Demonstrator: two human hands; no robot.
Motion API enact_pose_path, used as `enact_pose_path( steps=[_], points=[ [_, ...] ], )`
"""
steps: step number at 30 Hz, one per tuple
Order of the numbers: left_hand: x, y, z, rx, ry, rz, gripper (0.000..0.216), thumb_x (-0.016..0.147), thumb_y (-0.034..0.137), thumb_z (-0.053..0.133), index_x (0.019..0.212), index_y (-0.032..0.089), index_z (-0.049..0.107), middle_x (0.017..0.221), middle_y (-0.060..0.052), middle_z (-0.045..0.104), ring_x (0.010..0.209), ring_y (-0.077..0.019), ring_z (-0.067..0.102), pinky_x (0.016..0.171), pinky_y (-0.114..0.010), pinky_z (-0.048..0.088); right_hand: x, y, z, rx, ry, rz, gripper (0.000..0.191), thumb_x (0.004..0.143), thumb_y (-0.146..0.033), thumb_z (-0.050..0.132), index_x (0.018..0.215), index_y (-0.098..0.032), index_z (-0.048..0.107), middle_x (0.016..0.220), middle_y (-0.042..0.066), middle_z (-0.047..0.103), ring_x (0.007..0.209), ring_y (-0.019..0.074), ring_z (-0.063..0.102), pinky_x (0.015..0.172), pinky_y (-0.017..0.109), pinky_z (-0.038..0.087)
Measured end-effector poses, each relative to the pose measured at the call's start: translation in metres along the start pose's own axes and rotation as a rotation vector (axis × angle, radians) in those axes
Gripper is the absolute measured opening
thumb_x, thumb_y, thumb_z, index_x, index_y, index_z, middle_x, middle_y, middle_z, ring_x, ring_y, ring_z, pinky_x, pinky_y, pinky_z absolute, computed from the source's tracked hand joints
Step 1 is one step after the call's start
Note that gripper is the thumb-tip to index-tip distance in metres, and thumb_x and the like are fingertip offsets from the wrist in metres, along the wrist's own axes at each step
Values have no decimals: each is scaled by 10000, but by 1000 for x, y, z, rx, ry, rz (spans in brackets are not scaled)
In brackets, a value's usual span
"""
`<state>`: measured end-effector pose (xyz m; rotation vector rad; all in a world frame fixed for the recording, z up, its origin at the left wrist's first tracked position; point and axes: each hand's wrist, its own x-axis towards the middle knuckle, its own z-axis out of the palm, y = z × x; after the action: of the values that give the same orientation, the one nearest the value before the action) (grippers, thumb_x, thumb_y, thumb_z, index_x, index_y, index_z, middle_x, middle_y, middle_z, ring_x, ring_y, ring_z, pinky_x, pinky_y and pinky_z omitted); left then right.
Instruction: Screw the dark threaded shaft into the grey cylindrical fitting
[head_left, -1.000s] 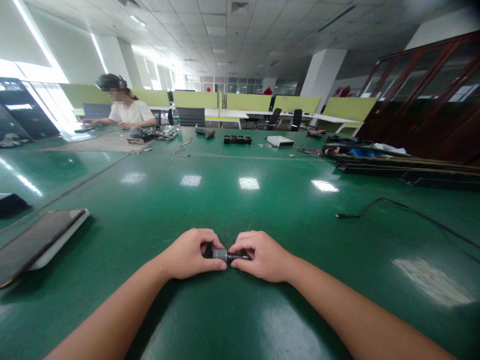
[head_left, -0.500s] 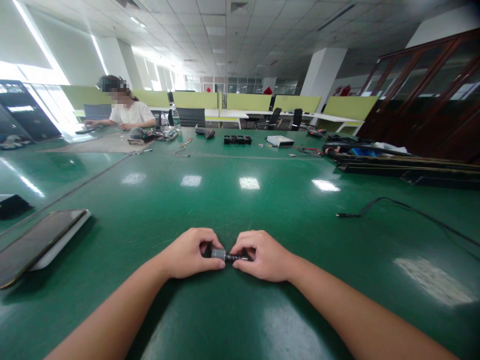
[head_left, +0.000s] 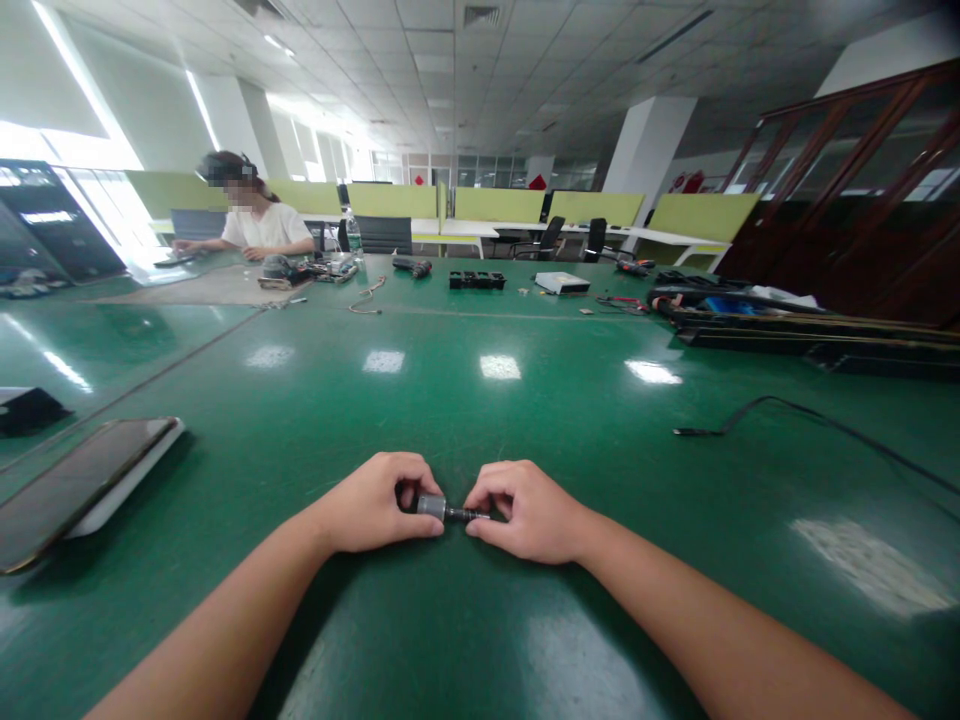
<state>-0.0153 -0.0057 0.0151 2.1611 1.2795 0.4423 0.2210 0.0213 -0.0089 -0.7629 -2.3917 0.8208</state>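
Observation:
My left hand (head_left: 375, 505) and my right hand (head_left: 525, 510) rest close together on the green table (head_left: 480, 420), both closed around one small object. It is a short grey metal cylinder (head_left: 431, 505) with a thin dark shaft (head_left: 465, 515) sticking out to the right. The left fingers pinch the cylinder end and the right fingers pinch the shaft end. Most of the object is hidden under my fingers.
A flat tablet-like device (head_left: 82, 480) lies at the left. A black cable (head_left: 787, 415) runs across the right side. Long dark equipment (head_left: 810, 335) sits at the far right. Tools and parts are scattered at the far edge, where another person (head_left: 251, 215) sits.
Both hands have drifted very slightly left with the part; the grip is the same.

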Motion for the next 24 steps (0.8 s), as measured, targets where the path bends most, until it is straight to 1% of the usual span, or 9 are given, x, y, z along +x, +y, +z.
enact_pose_path(
  steps=[14, 19, 24],
  points=[
    [-3, 0, -3, 12, 6, -14, 220, 691, 281, 814, 826, 153, 696, 753, 13, 581, 680, -143, 548, 620, -236, 404, -1, 2, 1, -7, 10, -17, 62, 686, -136, 737, 728, -159, 697, 648, -23, 570, 579, 98, 496, 568, 225, 360],
    [-5, -3, -4, 13, 12, -32, 218, 693, 295, 809, 799, 156, 679, 750, 17, 580, 667, -140, 545, 603, -235, 399, -1, 10, -4, -27, 26, 35, 63, 670, -104, 701, 706, -152, 682, 631, -24, 548, 554, 94, 472, 520, 213, 332],
    [-7, -5, -6, 25, 22, -57, 217, 694, 304, 802, 795, 160, 675, 744, 19, 584, 663, -142, 547, 600, -237, 400, -1, 14, -7, -6, 54, 88, 46, 675, -107, 692, 696, -145, 677, 635, -16, 555, 547, 95, 479, 512, 211, 346]
  ],
)
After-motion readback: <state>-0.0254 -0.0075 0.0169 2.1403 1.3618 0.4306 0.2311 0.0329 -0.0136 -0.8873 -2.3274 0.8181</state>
